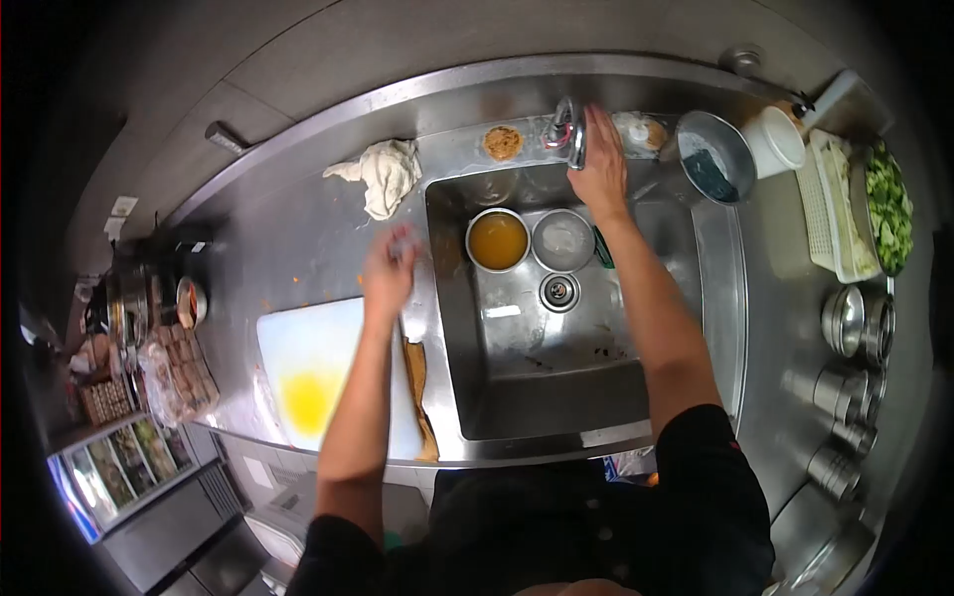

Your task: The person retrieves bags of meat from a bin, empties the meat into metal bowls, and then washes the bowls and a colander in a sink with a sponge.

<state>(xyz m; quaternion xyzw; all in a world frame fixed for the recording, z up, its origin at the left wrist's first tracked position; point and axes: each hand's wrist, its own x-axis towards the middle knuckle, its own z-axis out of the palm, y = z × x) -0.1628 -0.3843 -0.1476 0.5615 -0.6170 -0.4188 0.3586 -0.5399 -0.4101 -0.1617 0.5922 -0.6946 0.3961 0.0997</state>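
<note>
Reading clockwise from the drain (559, 292) of a steel sink (561, 407), a white cutting board (323, 343) lies on the counter at eight o'clock. The hands are well apart: the left hand (393, 260), near half past nine, is blurred, and whether it holds anything cannot be told. A bowl of orange liquid (498, 241) stands toward eleven, just beside a paler bowl (563, 241) at twelve. Beyond, the right hand (602, 164) extends its fingers along the faucet (571, 139) at twelve; contact is unclear. Light, flat-handed control seems best, keeping any flow gentle and clear of the bowls.
</note>
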